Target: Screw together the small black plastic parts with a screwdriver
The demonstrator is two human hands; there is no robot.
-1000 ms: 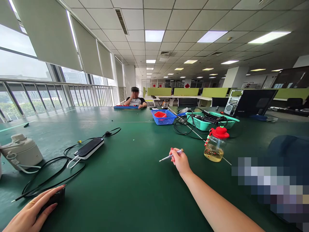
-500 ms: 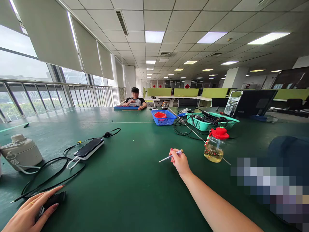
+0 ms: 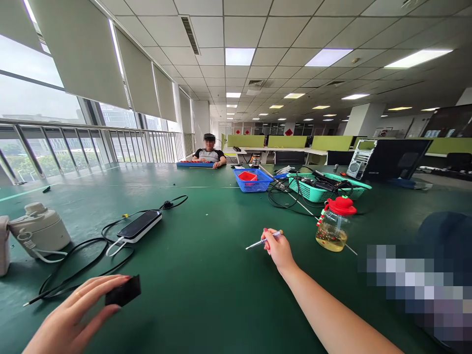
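Observation:
My left hand [image 3: 79,314] holds a small black block-shaped object [image 3: 123,291] between thumb and fingers, raised over the green table [image 3: 206,290]. What kind of object it is I cannot make out. In my right hand [image 3: 278,253] is a slim screwdriver [image 3: 258,243] with a pale, see-through handle, its thin metal tip pointing left. The fingers wrap around the handle, partly hiding it. Beyond my left hand lies a white device with a dark top [image 3: 139,226], with black cables beside it. To the right of my right hand stands a clear bottle with a red lid [image 3: 334,233].
A beige bottle [image 3: 40,228] stands at the left. Farther back are a blue basket [image 3: 254,184] and a green basket [image 3: 309,194] of cables. A computer case [image 3: 391,160] stands back right. A person [image 3: 208,152] sits at the far end.
My left hand has lifted the black object off the table and moved it right. My right hand keeps the screwdriver in nearly the same pose. The view has shifted slightly.

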